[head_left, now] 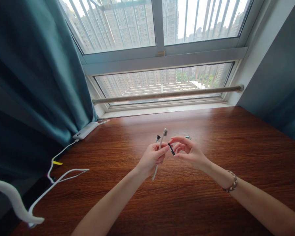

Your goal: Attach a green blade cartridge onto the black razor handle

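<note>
A white toothbrush with dark bristles stands nearly upright in my left hand, its head above the fingers and its handle end below. My right hand holds a small, narrow black piece between thumb and fingertips, close beside the left fingertips. What kind of piece it is, I cannot make out. Just beyond my left hand is a small black and silver item, partly hidden by the hand and brush. Behind my right fingers shows a small bluish item, mostly covered.
The brown wooden tabletop reaches to a window ledge with a metal rail. At the left, a white power strip lies against a blue curtain. White cables and a thick white curved arm occupy the near left.
</note>
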`<state>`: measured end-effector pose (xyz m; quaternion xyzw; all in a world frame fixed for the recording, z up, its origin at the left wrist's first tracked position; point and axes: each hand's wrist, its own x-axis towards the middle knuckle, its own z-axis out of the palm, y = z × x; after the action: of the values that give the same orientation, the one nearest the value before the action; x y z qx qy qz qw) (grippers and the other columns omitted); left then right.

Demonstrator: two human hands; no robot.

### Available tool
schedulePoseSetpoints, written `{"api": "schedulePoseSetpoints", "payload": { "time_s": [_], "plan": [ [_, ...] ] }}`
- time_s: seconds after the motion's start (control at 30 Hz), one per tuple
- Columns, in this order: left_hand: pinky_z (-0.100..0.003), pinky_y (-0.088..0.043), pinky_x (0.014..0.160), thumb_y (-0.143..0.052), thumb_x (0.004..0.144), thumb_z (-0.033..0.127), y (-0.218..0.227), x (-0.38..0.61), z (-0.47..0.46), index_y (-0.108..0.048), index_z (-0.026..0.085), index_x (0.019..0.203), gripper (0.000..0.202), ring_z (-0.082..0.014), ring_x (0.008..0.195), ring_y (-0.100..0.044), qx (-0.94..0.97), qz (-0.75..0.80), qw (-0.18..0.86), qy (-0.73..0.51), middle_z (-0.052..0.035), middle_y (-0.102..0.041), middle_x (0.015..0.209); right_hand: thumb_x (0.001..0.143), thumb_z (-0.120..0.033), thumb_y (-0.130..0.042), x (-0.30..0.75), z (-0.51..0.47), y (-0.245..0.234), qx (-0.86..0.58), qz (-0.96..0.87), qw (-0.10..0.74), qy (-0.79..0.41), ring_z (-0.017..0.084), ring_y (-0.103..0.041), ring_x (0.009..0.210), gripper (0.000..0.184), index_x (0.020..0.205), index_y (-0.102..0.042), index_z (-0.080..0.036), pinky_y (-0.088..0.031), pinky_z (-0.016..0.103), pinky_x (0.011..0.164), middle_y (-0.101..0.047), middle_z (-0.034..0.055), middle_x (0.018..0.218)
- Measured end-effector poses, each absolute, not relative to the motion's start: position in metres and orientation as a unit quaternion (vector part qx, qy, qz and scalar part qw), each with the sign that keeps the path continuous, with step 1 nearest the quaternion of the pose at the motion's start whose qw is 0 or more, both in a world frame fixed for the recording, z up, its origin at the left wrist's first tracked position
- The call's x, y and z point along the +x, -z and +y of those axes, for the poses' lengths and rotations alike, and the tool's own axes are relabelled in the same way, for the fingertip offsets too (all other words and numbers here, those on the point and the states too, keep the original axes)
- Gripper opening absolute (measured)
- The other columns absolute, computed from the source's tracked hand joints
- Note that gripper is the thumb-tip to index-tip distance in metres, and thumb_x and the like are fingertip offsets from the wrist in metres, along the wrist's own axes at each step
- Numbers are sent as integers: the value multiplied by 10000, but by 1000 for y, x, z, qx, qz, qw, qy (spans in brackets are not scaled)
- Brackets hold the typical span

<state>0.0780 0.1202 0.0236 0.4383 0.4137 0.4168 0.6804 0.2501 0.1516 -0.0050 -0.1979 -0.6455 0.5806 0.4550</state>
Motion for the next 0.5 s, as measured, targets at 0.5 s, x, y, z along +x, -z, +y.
{"api": "schedulePoseSetpoints", "payload": {
  "time_s": [0.5],
  "plan": [
    [-194,-187,441,-630,705,331,-19,82,116,-626,84,743,250,-41,466,-251,568,433,553,-429,48,-350,485,732,-246,-636,243,137,7,-213,-592,428,-648,156,-632,637,374,1099,-564,-230,-534,325,616,-670,28,785]
  ]
}}
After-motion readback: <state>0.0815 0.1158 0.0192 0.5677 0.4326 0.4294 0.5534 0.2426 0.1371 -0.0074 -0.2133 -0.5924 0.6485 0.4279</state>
